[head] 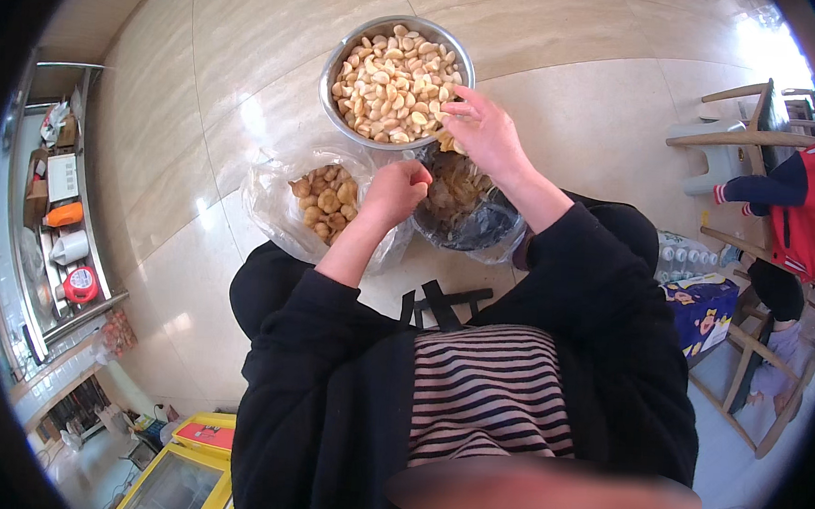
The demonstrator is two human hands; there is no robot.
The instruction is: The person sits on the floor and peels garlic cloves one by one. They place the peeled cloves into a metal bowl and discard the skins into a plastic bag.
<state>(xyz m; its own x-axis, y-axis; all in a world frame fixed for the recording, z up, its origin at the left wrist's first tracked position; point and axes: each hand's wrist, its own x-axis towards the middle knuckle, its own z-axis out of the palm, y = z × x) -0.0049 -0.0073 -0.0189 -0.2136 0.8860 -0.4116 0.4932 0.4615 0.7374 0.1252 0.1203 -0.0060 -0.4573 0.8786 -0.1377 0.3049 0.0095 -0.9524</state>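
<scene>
A steel bowl on the floor holds many peeled garlic cloves. At its right rim is my right hand, fingertips beside a pale clove. A yellowish piece of garlic shows under that hand, seemingly held in it; the palm is hidden. My left hand has its fingers curled in, between two bags, and I see nothing in it. To its left, a clear plastic bag contains unpeeled garlic bulbs. On the right, a dark plastic bag has garlic skins inside.
Wooden chairs and a pale plastic stool stand at right, near a person in a red and navy jacket. Bottled water sits behind a blue box. Left is a counter; lower left, a yellow-framed cabinet.
</scene>
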